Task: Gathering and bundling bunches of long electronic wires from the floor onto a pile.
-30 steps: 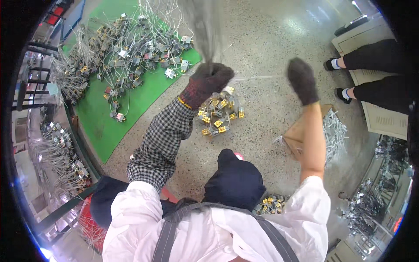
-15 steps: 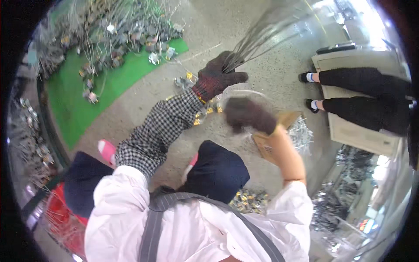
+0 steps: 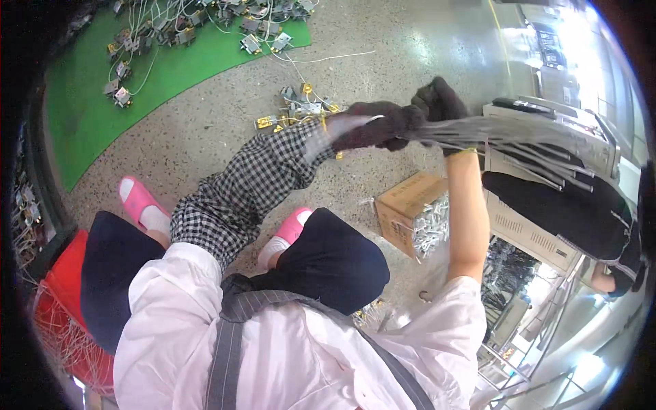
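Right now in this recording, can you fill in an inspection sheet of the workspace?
Surface: speckled floor, green mat at upper left.
Things in hand: bundle of thin grey cables, extending to the right, partly blurred.
Clutter: yellow-and-grey connectors on the floor; cardboard box holding thin pale pieces.
Hands: both gloved; left hand closed on the bundle, right hand close by, its grip unclear.
Cables: wires with connectors heaped on the mat; one loose white strand on the floor.
Surroundings: person in black trousers beside beige cabinets at right.

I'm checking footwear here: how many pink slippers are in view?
2: one slipper on the left foot, the other slipper on the right foot. Both are partly hidden; no others show.
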Demonstrator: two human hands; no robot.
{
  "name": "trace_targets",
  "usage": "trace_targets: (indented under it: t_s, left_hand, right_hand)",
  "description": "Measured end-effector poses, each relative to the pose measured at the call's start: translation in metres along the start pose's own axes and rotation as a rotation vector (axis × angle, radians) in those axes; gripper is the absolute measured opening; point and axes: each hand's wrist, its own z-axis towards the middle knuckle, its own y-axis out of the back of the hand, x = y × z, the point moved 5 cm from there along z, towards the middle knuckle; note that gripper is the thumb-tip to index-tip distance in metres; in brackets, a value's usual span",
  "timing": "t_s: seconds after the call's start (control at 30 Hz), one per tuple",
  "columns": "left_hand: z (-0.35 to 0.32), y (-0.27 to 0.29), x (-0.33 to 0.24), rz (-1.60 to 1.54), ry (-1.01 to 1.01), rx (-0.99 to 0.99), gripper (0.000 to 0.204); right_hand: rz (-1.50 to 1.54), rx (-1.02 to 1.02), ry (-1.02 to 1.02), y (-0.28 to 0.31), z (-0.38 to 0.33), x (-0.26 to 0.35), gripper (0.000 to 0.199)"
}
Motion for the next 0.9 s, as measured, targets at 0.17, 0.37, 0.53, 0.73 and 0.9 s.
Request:
trace_targets:
  t_s: [0.17, 0.37, 0.53, 0.73, 0.9]
  left_hand:
    - [-0.008, 0.002, -0.030, -0.171, -0.002, 0.039, 0.066]
    - [0.008, 0.003, -0.015, 0.050, 0.031, -0.009, 0.037]
    - [-0.007, 0.001, -0.010, 0.051, -0.029, -0.257, 0.059]
    - [-0.008, 0.006, -0.031, 0.039, -0.319, -0.246, 0.051]
    - [-0.008, 0.001, -0.020, -0.517, 0.052, -0.044, 0.031]
  right_hand:
    - [-0.755, 0.262, -0.285, -0.107, 0.014, 0.020, 0.034]
    - [-1.878, 0.980, 0.832, -0.163, 0.002, 0.009, 0.022]
    - [-1.162, 0.145, 0.250, -0.111, 0.013, 0.034, 0.031]
    - [-0.818, 0.512, -0.284, -0.152, -0.013, -0.003, 0.044]
    - [-0.972, 0.330, -0.343, -0.140, -0.005, -0.006, 0.049]
